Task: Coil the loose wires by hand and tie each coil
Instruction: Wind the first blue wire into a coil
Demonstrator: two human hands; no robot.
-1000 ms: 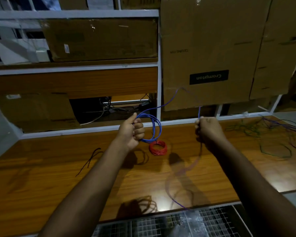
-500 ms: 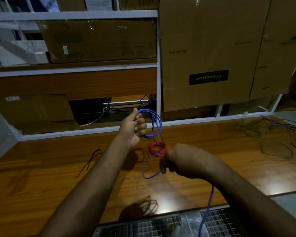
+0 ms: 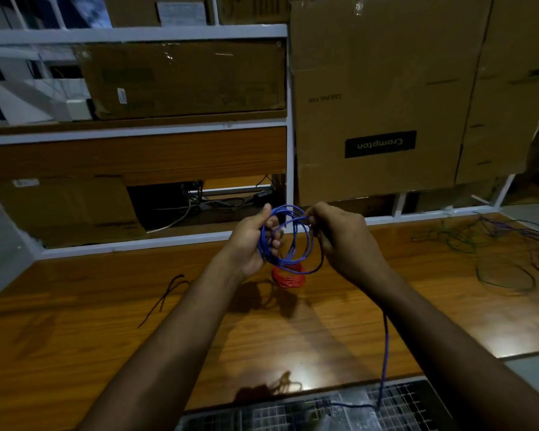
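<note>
A blue wire coil [image 3: 288, 237] of several loops hangs above the wooden table [image 3: 75, 337]. My left hand [image 3: 252, 244] grips the coil's left side, thumb up. My right hand [image 3: 343, 241] pinches the same wire at the coil's upper right. The wire's loose tail [image 3: 386, 353] drops below my right forearm to the wire grid at the front edge. A small red coil [image 3: 288, 276] lies on the table right under the blue loops. Loose green and purple wires [image 3: 495, 253] sprawl at the far right.
A short black wire [image 3: 164, 298] lies on the table to the left. Cardboard boxes [image 3: 383, 98] and a white-framed shelf [image 3: 137, 132] stand behind the table. A metal wire grid [image 3: 293, 412] sits at the near edge.
My right hand rose from low over the table to the coil's top right, laying another blue loop on it. My left hand held its place.
</note>
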